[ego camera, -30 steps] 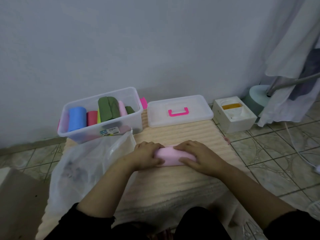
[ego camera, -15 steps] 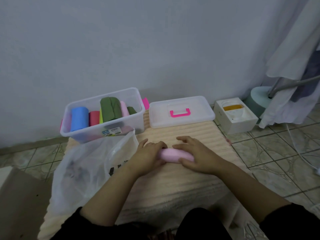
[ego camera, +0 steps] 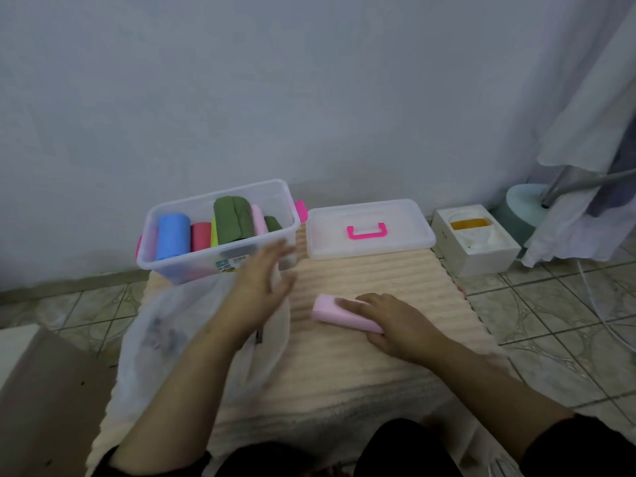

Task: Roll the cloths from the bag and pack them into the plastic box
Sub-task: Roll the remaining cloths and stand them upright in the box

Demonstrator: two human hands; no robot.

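- The right hand (ego camera: pixel 395 325) lies over the right end of the pink rolled cloth (ego camera: pixel 340 316), fingers across its top and thumb at the near edge, keeping it wound on the ribbed beige mat (ego camera: pixel 378 277). Judged from this, the roll is finished and the step in hand is moving it to the box.
- To do that well, that hand should close fully round the roll before lifting, so the loose edge cannot spring open.
- The left hand (ego camera: pixel 265 280) is blurred, fingers spread and holding nothing, above the translucent bag (ego camera: pixel 165 339) and just in front of the plastic box (ego camera: pixel 220 266); it could steady the box.
- The box sits at the far left, holding a blue roll (ego camera: pixel 173 235), a red roll (ego camera: pixel 200 235) and green rolls (ego camera: pixel 230 218); its right end looks emptier, so I would slot the pink one there.
- The lid (ego camera: pixel 370 228) lies far right, off the box.
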